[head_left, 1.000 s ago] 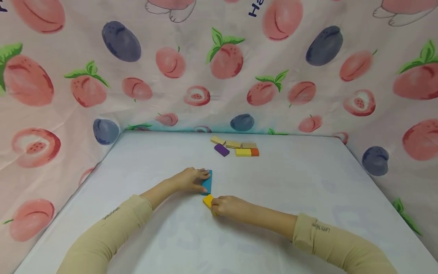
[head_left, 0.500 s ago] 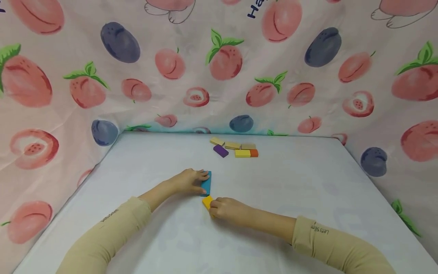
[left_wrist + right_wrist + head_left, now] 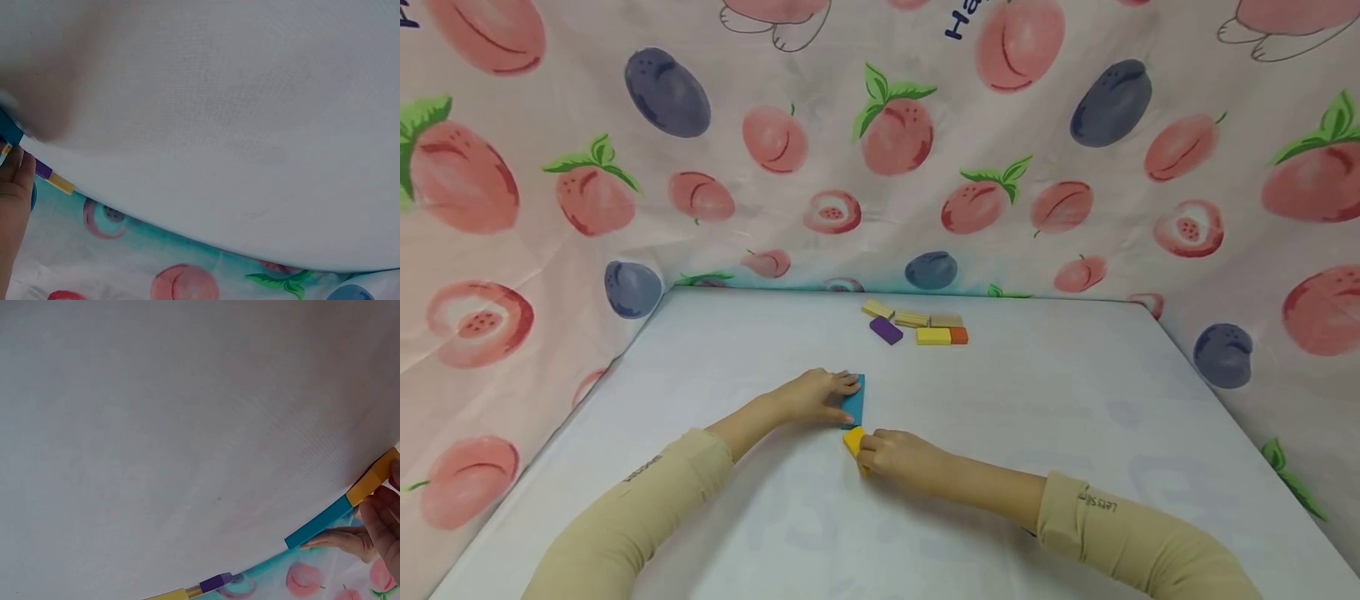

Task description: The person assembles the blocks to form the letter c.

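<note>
My left hand (image 3: pixel 814 393) holds a blue block (image 3: pixel 857 403), its thumb near the close end and its fingers toward the far end. Just nearer to me, my right hand (image 3: pixel 898 456) pinches a golden-yellow block (image 3: pixel 853 440), partly hidden by the fingers. That block stands at a slant, with its far end right at the blue one's close end. In the right wrist view the golden-yellow block (image 3: pixel 373 478) and the blue block (image 3: pixel 320 522) meet end to end. The left wrist view catches only a corner of the blue block (image 3: pixel 9 129) by the fingers (image 3: pixel 17 175).
Farther back on the white table (image 3: pixel 1037 400) lie a purple block (image 3: pixel 886 330), a yellow block (image 3: pixel 933 336) against an orange block (image 3: pixel 958 335), and several plain wooden blocks (image 3: pixel 912 318). A fruit-print curtain (image 3: pixel 880 208) hangs behind the table.
Both hands keep their hold on the same blocks. The right hand and the golden-yellow block have shifted very slightly to the left; the other blocks have not moved.
</note>
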Available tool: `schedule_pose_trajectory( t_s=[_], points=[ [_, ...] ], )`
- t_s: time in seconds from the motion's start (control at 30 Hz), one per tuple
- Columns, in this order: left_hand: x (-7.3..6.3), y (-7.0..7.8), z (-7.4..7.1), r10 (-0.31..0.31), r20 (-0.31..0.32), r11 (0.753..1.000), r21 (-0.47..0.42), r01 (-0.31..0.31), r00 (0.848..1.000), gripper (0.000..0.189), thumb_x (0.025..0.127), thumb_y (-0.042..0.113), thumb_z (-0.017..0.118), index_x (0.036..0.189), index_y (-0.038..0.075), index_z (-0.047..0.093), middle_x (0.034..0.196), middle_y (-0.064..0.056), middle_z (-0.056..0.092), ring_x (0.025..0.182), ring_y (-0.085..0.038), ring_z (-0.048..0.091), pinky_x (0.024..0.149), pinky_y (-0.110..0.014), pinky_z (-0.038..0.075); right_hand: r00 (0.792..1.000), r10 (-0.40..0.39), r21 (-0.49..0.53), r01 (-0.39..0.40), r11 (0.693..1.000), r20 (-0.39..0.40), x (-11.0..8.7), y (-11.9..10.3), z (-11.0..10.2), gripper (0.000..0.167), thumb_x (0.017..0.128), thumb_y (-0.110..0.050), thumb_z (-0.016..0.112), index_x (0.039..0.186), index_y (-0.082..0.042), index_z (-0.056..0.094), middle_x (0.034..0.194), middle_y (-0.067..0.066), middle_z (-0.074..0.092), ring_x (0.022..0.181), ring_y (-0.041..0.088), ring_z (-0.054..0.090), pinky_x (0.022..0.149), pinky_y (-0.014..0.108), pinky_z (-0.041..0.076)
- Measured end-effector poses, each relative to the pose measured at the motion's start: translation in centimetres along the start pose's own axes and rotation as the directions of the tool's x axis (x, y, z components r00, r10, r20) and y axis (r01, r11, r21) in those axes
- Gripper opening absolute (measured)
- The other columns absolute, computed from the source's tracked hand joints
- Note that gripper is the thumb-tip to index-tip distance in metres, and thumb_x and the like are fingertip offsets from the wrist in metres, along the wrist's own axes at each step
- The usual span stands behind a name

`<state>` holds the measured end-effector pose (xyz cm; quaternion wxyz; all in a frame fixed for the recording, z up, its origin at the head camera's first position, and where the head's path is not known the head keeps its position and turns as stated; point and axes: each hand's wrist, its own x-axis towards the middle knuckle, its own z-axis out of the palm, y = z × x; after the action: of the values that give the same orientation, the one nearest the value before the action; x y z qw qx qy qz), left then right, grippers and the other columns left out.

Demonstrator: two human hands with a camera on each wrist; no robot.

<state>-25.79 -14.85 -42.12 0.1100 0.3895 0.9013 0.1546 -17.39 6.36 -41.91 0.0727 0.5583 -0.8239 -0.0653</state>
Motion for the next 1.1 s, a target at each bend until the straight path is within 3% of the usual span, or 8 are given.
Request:
schedule_pose_trajectory(
  t_s=[0.47,0.67,0.97,1.1],
  points=[
    [0.0,0.0,-0.5,-0.004,0.025,1.0,0.02,0.004,1.0,0.062,0.086,0.039,0.067,0.132,0.0,0.052,0.14,-0.016,0.047,0.132,-0.035,0.042,0.106,-0.053,0.038,1.0,-0.001,-0.013,0.0,1.0,-0.015,0.3,0.0,0.1,0.013,0.087,-0.012,0.068,0.099,-0.011,0.069,0.094,-0.002,0.065,0.084,0.008,0.059,0.08,0.015,0.051],
    [0.2,0.2,-0.7,-0.007,0.041,0.999,0.039,0.005,0.999,0.064,0.086,0.041,0.066,0.132,0.0,0.051,0.141,-0.017,0.047,0.132,-0.037,0.042,0.105,-0.053,0.038,0.999,0.026,0.03,-0.025,0.999,-0.031,-0.1,0.3,-0.2,0.017,0.087,-0.019,0.069,0.102,-0.011,0.068,0.099,-0.001,0.066,0.087,0.01,0.06,0.083,0.018,0.052],
    [0.3,0.7,-0.6,-0.052,0.041,0.999,-0.008,0.052,0.998,0.058,0.089,0.039,0.063,0.131,0.001,0.053,0.14,-0.017,0.047,0.133,-0.036,0.041,0.109,-0.054,0.033,0.991,0.111,0.146,-0.099,0.984,-0.077,-1.8,1.7,-0.6,0.014,0.087,-0.017,0.069,0.099,-0.01,0.069,0.095,0.0,0.068,0.088,0.013,0.062,0.083,0.021,0.054],
    [0.5,1.1,-0.5,-0.093,0.047,0.995,0.026,0.092,0.995,0.067,0.086,0.049,0.064,0.132,0.002,0.052,0.141,-0.015,0.047,0.134,-0.034,0.041,0.111,-0.051,0.032,0.978,0.193,0.212,-0.172,0.962,-0.082,-2.7,2.8,-0.5,0.019,0.086,-0.015,0.069,0.104,-0.007,0.07,0.097,0.002,0.069,0.09,0.015,0.064,0.083,0.025,0.055]
  ],
)
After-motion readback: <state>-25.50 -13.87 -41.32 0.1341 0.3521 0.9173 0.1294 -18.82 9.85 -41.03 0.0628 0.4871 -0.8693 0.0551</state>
